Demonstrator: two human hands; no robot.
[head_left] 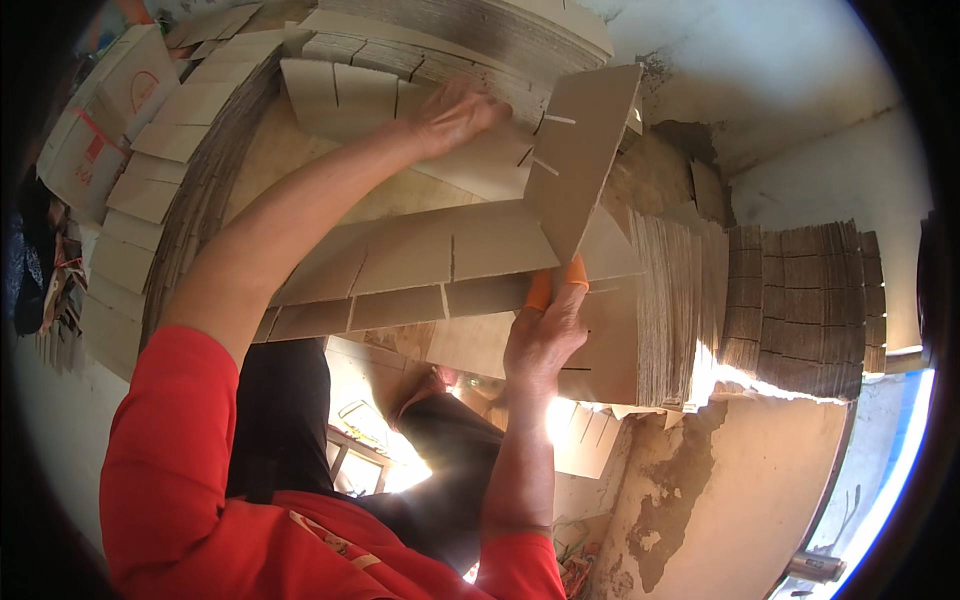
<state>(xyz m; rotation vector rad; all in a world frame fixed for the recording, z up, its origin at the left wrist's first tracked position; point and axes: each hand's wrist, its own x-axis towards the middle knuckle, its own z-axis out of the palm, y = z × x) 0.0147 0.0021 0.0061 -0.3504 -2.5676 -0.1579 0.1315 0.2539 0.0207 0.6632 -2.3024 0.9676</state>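
Note:
Several slotted cardboard strips stand in front of me. My left hand is at the upper edge of the far strip, fingers curled over; its fingertips are partly hidden. Orange covers sit on the thumb and finger of my right hand. These digits pinch the lower corner where a long near strip meets an upright, tilted cardboard strip. Dark slots run across the near strip, and light slots show on the upright one. Another strip lies just below and nearer to me.
Cardboard stacks surround the work: a long curved stack at left, a thick stack at the back, upright sheets and dark bundles at right. A printed carton stands far left. Beyond is a peeling wall.

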